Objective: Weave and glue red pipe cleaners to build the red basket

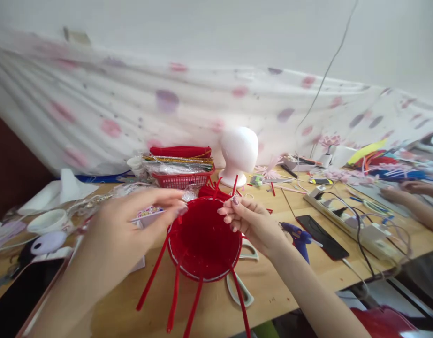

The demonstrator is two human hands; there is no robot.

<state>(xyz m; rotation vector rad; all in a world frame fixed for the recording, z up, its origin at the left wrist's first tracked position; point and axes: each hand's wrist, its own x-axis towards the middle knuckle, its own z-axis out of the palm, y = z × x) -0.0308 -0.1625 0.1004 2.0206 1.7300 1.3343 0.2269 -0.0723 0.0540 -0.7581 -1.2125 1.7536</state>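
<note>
- In the head view we take the white foam head (240, 150) as our landmark. The red hollow form (204, 239) is at the wooden table (276, 291), nearer us than the foam head and a little to its left.
- Our left hand (126, 227) is in front and to the left of the foam head, its thumb and fingertips nearly meeting at the form's left rim. Because of blur we cannot tell whether they grip anything.
- Our right hand (256, 223) is in front of the foam head, thumb and forefinger brought together by the form's far right rim, the other fingers loosely curled. We cannot tell what, if anything, is pinched.
- We judge the form light, soft-faced and not slippery, yet stiff enough to hold its shape. Its thin red strips (174, 295) look bendable and easily pulled askew. We would steady the form by the rim, between strips.
- The mouth faces up and tilts towards us, away from the foam head. Being round, the form shows no clear long axis. Four strips run outward on our side, the leftmost slanting left, the rightmost slightly right; others rise on the side nearest the foam head.
</note>
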